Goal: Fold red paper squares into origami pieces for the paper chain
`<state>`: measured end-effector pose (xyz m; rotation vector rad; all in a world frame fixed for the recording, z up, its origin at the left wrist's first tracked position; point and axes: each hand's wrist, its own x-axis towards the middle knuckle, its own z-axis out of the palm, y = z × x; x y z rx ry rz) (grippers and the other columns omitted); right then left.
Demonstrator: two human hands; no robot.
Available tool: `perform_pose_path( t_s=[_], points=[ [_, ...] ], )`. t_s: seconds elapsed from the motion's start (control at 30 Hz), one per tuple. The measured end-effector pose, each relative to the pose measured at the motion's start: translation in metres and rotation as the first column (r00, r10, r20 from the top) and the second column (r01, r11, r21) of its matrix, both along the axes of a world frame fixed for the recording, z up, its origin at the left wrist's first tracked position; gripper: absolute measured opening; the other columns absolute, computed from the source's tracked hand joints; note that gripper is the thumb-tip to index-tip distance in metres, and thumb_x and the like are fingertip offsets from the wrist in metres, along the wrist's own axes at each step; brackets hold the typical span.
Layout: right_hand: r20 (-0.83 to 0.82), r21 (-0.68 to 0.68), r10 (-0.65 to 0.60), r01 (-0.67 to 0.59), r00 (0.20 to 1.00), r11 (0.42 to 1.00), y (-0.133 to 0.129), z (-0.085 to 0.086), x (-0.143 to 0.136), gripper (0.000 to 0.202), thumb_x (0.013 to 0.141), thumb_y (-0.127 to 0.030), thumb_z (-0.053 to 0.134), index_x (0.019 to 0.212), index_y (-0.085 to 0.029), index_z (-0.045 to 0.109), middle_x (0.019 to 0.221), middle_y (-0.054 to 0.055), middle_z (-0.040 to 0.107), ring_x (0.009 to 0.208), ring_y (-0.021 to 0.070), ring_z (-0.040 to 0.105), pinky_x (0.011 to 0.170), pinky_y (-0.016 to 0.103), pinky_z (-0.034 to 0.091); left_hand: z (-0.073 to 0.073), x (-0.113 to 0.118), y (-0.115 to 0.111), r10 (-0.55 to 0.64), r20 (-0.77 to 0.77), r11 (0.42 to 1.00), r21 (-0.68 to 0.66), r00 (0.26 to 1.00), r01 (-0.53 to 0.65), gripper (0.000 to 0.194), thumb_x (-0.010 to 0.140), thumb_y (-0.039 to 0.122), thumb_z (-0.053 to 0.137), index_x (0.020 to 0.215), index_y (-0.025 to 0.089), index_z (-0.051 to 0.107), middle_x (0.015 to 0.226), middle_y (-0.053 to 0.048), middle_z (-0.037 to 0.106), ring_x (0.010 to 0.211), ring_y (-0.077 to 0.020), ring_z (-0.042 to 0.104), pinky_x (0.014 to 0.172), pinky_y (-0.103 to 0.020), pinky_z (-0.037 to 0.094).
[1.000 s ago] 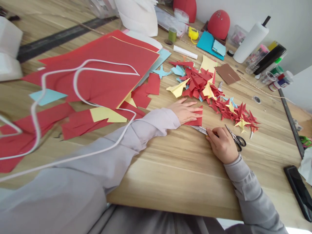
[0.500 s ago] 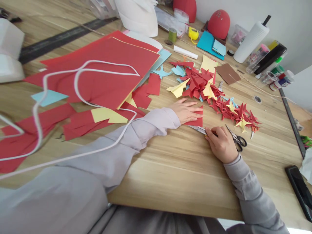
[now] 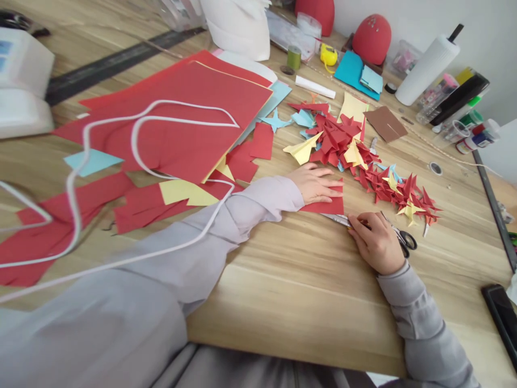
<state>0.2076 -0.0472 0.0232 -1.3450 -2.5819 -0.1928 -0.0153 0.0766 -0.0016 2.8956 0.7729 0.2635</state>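
My left hand (image 3: 317, 186) lies flat with its fingers stretched over a red paper piece (image 3: 338, 203), pressing it on the wooden table. My right hand (image 3: 377, 240) is closed round a knife (image 3: 338, 219) whose slim silver blade points left. The blade lies along the paper's near edge; I cannot tell how far it reaches under. The knife's handle is hidden in my fingers. Just beyond that hand lies a pair of scissors (image 3: 407, 240) with black handles, partly covered. Past the paper is a pile of folded paper shapes (image 3: 335, 137), mostly red, some yellow and blue.
Large red sheets (image 3: 194, 118) with a white cable (image 3: 137, 137) over them lie at left, near red strips (image 3: 137, 207). A brown paper piece (image 3: 385, 124), yellow tape measure (image 3: 328, 55), white bottle (image 3: 428, 67) and small jars stand behind. A black phone (image 3: 501, 312) lies at right.
The whole view has shifted slightly, so everything sits a little further right. My left hand stays on the red paper and the right still holds the knife at its near edge.
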Motion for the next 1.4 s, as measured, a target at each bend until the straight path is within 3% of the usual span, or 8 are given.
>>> perform_pose_path(
  t_s=[0.67, 1.27, 1.4],
  points=[
    [0.036, -0.012, 0.005, -0.004, 0.999, 1.000, -0.002, -0.004, -0.022, 0.032, 0.088, -0.023, 0.046, 0.116, -0.013, 0.059, 0.092, 0.011, 0.057, 0.082, 0.0199, 0.047, 0.071, 0.031, 0.043, 0.001, 0.001, 0.000, 0.008, -0.008, 1.000, 0.001, 1.000, -0.008, 0.036, 0.091, 0.041, 0.037, 0.125, 0.043, 0.048, 0.141, 0.005, 0.042, 0.126, -0.0230, 0.034, 0.094, -0.039, 0.022],
    [0.037, 0.008, 0.119, -0.120, 0.992, 0.993, 0.000, -0.003, -0.050, 0.029, 0.088, -0.022, 0.046, 0.113, -0.015, 0.060, 0.091, 0.011, 0.059, 0.080, 0.0197, 0.047, 0.068, 0.032, 0.041, 0.001, 0.002, -0.001, 0.003, -0.012, 1.000, 0.022, 1.000, -0.003, 0.035, 0.091, 0.043, 0.037, 0.124, 0.041, 0.050, 0.142, 0.007, 0.041, 0.128, -0.0225, 0.033, 0.096, -0.040, 0.021],
    [-0.003, 0.021, 0.175, -0.174, 0.985, 0.984, -0.004, -0.004, -0.043, 0.028, 0.087, -0.020, 0.048, 0.112, -0.014, 0.060, 0.095, 0.012, 0.060, 0.082, 0.0193, 0.049, 0.069, 0.032, 0.042, -0.002, 0.001, 0.000, 0.004, 0.000, 1.000, 0.017, 1.000, -0.004, 0.035, 0.092, 0.043, 0.036, 0.124, 0.040, 0.050, 0.141, 0.006, 0.042, 0.128, -0.0221, 0.034, 0.096, -0.039, 0.022]
  ],
)
